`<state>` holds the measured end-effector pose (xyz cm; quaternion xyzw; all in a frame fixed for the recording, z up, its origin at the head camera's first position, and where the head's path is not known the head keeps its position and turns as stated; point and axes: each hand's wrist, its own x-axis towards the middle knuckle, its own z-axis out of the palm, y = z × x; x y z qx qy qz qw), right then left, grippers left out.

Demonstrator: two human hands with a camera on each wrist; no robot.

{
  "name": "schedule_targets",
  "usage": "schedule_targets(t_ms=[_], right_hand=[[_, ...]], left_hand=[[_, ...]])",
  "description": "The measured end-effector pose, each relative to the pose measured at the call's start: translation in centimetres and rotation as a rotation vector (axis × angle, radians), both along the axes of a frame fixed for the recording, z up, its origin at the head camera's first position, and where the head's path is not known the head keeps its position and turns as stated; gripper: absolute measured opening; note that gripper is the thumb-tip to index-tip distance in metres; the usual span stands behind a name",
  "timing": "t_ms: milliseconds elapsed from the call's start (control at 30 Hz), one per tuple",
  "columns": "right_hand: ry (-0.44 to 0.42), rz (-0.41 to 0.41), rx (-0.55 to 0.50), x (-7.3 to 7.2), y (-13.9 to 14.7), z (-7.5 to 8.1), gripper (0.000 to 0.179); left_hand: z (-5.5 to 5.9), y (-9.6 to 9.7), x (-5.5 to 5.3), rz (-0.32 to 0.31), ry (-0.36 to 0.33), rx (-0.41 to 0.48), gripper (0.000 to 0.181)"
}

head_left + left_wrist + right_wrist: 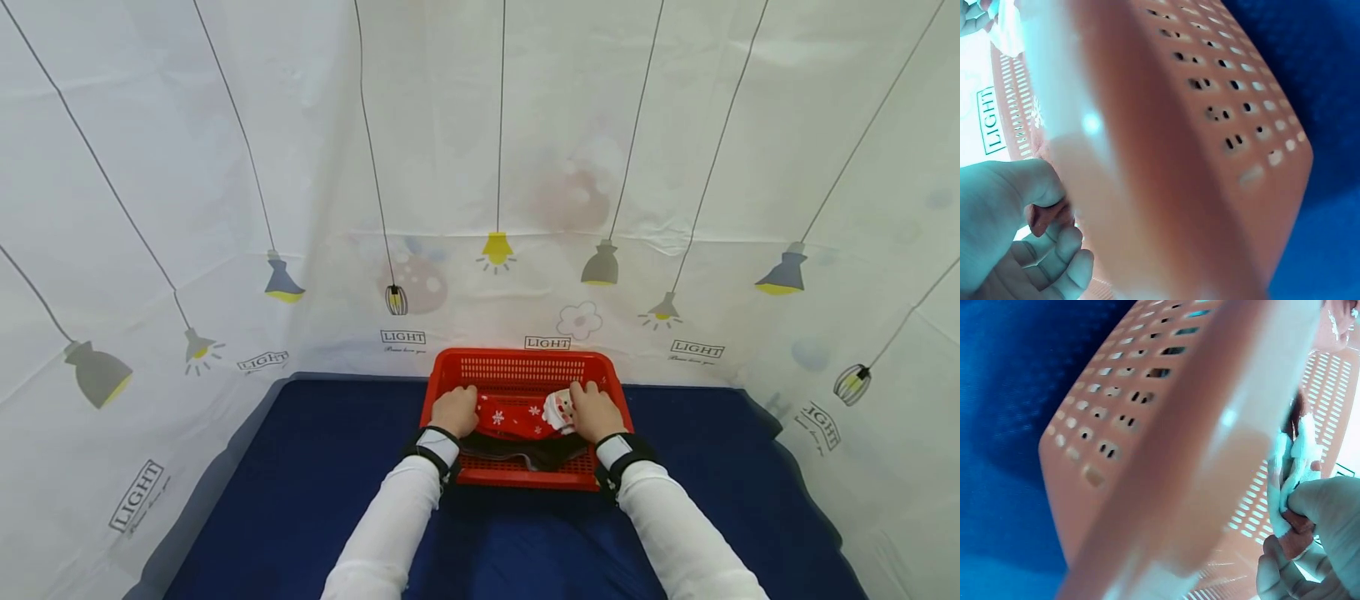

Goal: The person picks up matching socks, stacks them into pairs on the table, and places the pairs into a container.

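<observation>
A red sock [512, 418] with white snowflakes and a Santa face stretches between both hands, over the inside of a red slotted plastic basket [525, 357]. My left hand [455, 411] pinches its left end; in the left wrist view a folded tip of the red fabric [1047, 215] pokes out between thumb and fingers. At the Santa end, my right hand [597, 412] grips the other side, where the right wrist view shows red and white folds [1294, 534] under the thumb. Dark fabric [551, 452] lies in the basket, nearer the person, partly covered by the red sock.
The basket stands on a dark blue cloth [330, 475] near the back edge. Close behind it rises a white sheet [450, 125] printed with hanging lamps, and more sheeting encloses both sides.
</observation>
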<state>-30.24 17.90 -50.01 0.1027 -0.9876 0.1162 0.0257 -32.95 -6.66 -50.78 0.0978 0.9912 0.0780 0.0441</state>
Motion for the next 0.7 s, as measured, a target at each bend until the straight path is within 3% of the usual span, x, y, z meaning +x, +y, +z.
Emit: schedule_targets(t_ms=[533, 700], right_hand=[[0.099, 0.007, 0.014, -0.2, 0.1, -2.2, 0.027], [0.069, -0.006, 0.032, 0.1, -0.1, -2.3, 0.025]], left_hand=[[-0.5, 0.3, 0.1, 0.026, 0.008, -0.019, 0.021], [-1.2, 0.2, -0.1, 0.056, -0.009, -0.045, 0.014]])
